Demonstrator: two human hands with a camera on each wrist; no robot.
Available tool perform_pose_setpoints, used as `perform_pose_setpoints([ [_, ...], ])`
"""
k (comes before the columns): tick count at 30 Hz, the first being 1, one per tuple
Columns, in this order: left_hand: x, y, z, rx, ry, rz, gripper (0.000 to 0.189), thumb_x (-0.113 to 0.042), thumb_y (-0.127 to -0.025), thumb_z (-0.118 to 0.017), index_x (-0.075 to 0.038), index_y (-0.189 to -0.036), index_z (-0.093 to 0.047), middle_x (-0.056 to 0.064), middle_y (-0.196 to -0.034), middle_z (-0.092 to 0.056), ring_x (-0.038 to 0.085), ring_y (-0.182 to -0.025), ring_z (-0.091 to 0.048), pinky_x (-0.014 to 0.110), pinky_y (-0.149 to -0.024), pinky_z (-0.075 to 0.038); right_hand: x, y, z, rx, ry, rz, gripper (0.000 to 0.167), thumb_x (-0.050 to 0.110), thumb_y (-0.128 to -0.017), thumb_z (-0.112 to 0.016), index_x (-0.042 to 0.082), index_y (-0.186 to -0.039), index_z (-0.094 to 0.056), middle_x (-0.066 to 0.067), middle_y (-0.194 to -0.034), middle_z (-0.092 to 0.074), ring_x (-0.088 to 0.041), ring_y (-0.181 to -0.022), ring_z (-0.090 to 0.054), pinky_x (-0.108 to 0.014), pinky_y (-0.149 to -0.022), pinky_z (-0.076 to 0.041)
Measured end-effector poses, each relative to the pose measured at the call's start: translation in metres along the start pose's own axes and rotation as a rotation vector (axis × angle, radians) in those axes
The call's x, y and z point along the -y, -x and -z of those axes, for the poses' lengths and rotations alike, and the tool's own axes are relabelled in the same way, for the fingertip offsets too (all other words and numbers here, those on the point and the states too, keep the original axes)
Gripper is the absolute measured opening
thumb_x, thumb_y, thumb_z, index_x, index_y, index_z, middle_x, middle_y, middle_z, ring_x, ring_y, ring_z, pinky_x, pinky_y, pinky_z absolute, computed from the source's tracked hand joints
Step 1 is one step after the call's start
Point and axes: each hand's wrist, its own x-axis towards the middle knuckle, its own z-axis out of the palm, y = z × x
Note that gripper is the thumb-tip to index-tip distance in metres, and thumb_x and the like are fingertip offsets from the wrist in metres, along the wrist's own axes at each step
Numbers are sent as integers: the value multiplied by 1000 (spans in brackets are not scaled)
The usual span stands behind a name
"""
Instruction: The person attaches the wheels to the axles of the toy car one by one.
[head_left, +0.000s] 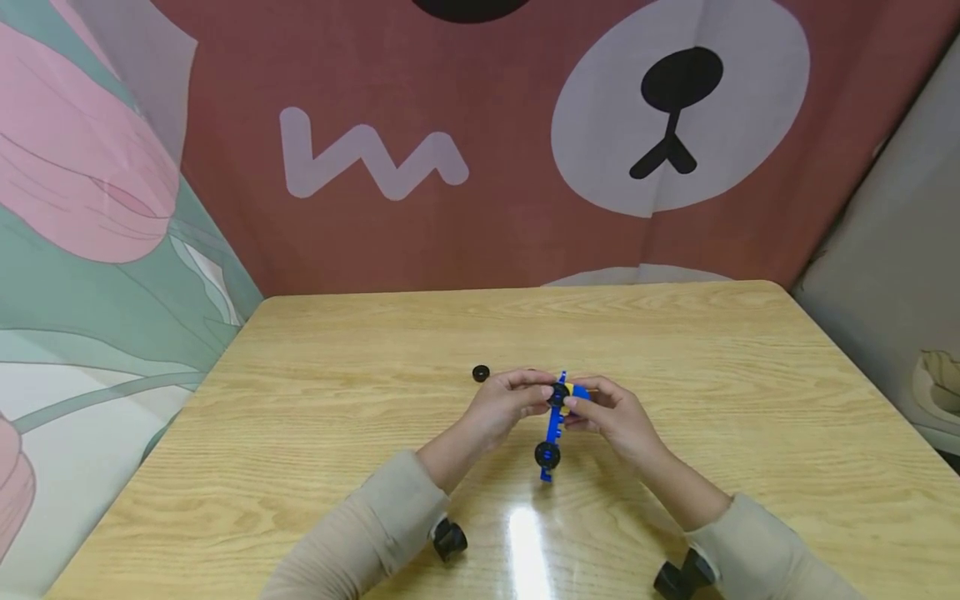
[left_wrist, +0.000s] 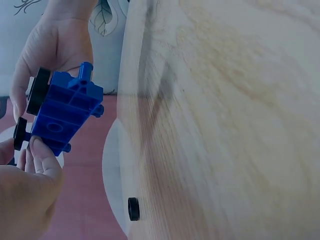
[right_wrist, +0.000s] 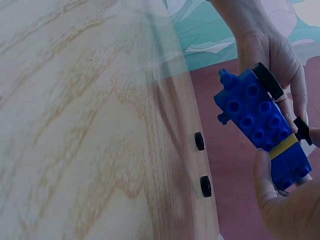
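A blue block-built toy car (head_left: 553, 429) is tipped on its side between my hands above the table, studs to the right and underside to the left. Black wheels sit on its upward side: a near wheel (head_left: 547, 455) and a far wheel (head_left: 558, 395). My left hand (head_left: 501, 407) holds the far end, thumb at the far wheel and fingertips against the underside (left_wrist: 55, 127). From the other side my right hand (head_left: 611, 417) grips the same end around a blue block with a yellow strip (right_wrist: 283, 147), its thumb touching the far wheel.
A loose black wheel (head_left: 481, 373) lies on the wooden table (head_left: 360, 350) left of the hands. The right wrist view shows two loose wheels, one wheel (right_wrist: 200, 141) beside another wheel (right_wrist: 206, 186), near the far edge. A patterned curtain (head_left: 420, 242) hangs behind the table.
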Motion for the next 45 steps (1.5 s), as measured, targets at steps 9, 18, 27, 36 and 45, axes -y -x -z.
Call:
perform_pose_setpoints([
  [9,1,-2,0,-13,12,6,24,2,-82,-54,13,-103,-54,11,-98,-56,16,-82,-56,34,-82,-44,-10,-4,2,-64,11,-14,43,31,-74,-67,3,-105,-55,-17,-98,-55,-28,-75,-60,-40,-68,-49],
  [18,-3,-1,-1,-13,6,-41,25,2,-82,-54,14,-104,-53,10,-95,-59,16,-83,-57,35,-82,-44,26,5,-13,10,26,134,26,14,-84,-57,-1,-104,-55,-14,-94,-56,-24,-74,-59,-36,-65,-50],
  [27,0,-3,5,-17,-2,-6,24,2,-84,-51,12,-106,-52,11,-98,-58,15,-81,-56,30,-78,-46,58,14,-30,9,105,-51,44,15,-81,-60,-11,-113,-43,-15,-92,-54,-22,-75,-58,-40,-73,-48],
  [36,2,-4,15,12,11,0,27,1,-86,-47,12,-111,-47,8,-96,-56,13,-78,-55,27,-74,-46,59,17,-26,80,150,-77,43,-6,-82,-50,-12,-121,-33,-20,-96,-52,-25,-83,-57,-38,-78,-46],
  [45,-1,-3,21,34,-142,3,31,-1,-86,-50,3,-116,-48,10,-94,-52,16,-83,-54,35,-80,-45,60,14,-26,67,121,-58,41,-3,-83,-52,-14,-119,-35,-16,-92,-53,-28,-81,-58,-42,-77,-45],
])
